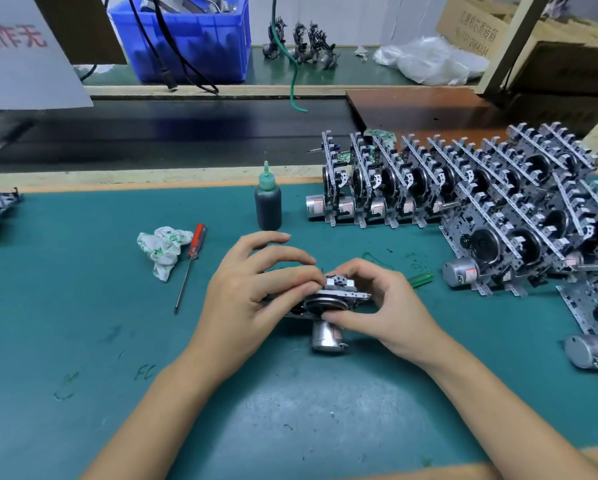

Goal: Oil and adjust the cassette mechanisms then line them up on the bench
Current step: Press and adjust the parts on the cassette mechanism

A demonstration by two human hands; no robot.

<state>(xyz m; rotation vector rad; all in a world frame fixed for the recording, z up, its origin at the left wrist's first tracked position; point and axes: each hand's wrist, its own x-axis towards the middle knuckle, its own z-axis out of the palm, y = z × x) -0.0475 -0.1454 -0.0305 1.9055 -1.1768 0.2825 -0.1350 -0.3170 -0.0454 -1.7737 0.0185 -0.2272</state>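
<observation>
Both hands grip one mechanism (328, 299): left hand (252, 289) fingers curled over its top, right hand (384, 306) pinching its right end; row (387, 188) lies far-right, nearer right hand.

Teal bench mat (82, 341); red-handled screwdriver (196, 242); green-capped dark oil bottle (268, 202); blue crate (186, 39).

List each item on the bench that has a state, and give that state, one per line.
Cassette mechanism: held by both hands.
Left hand: gripping it.
Right hand: gripping it.
Oil bottle: upright, capped.
Red screwdriver: lying flat.
Rag: crumpled.
Finished mechanisms: standing in rows.
</observation>
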